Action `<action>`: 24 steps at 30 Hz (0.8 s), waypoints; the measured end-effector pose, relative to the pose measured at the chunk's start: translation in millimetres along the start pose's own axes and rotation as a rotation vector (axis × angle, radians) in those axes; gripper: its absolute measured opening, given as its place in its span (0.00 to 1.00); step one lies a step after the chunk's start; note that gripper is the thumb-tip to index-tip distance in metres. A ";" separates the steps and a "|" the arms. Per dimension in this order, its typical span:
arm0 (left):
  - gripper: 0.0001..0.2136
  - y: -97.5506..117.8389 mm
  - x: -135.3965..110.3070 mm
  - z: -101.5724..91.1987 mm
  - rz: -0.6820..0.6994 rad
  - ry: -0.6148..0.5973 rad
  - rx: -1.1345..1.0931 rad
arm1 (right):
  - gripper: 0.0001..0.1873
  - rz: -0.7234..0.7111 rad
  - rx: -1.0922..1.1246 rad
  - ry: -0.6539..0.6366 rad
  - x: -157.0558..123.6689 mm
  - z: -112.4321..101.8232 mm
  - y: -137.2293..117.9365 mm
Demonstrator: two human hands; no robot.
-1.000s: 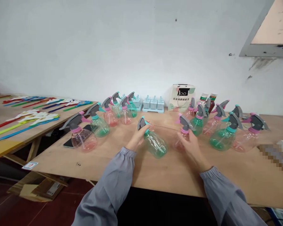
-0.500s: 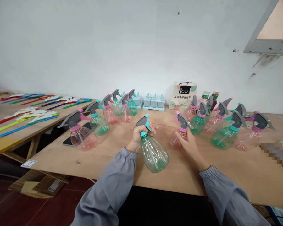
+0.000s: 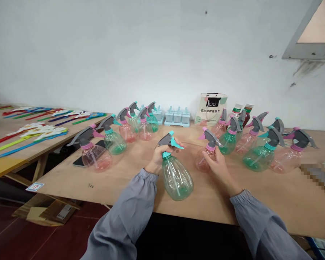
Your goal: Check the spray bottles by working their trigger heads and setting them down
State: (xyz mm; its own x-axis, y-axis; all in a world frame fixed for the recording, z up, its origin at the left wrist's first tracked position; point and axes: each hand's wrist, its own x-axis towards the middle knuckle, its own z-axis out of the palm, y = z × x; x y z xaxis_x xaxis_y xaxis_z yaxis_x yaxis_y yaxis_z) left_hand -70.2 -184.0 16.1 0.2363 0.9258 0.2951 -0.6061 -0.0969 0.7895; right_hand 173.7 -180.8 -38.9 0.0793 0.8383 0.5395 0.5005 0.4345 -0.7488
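Note:
My left hand (image 3: 162, 153) is wrapped round the neck of a clear green spray bottle (image 3: 177, 178) with a grey head and turquoise trigger. That bottle is tilted, its base toward the near edge of the table. To the right, my right hand (image 3: 218, 162) grips a pink spray bottle (image 3: 203, 160) just below its pink collar; its head is grey with a pink trigger. This bottle looks upright on the table, and some of my right fingers are hidden behind it. A green spray bottle (image 3: 227, 142) stands just behind my right hand.
More pink and green spray bottles stand at left, such as a pink one (image 3: 96, 159), and at right, such as a green one (image 3: 258, 159). At the back are pale blue popsicle moulds (image 3: 177, 117) and a paper bag (image 3: 210, 110). A phone (image 3: 78, 161) lies at left.
The turquoise trigger on the green bottle in my left hand now sticks out farther from the neck, where my fingers had it pulled in. My right hand stays on the pink bottle.

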 end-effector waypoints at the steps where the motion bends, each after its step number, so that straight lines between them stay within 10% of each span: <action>1: 0.12 -0.1 -0.1 -0.2 0.009 0.015 -0.003 | 0.24 0.002 -0.003 0.001 -0.1 0.1 0.0; 24: 0.14 -1.5 6.7 -5.1 0.034 0.068 0.079 | 0.23 0.008 0.014 -0.011 -0.6 0.7 -1.3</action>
State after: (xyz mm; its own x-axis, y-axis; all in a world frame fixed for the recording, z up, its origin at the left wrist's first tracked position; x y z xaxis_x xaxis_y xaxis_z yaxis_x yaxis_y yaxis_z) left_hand -71.6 -175.8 14.2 0.1630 0.9440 0.2869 -0.5503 -0.1544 0.8205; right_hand 172.4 -181.6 -38.5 0.0740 0.8455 0.5289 0.4876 0.4320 -0.7587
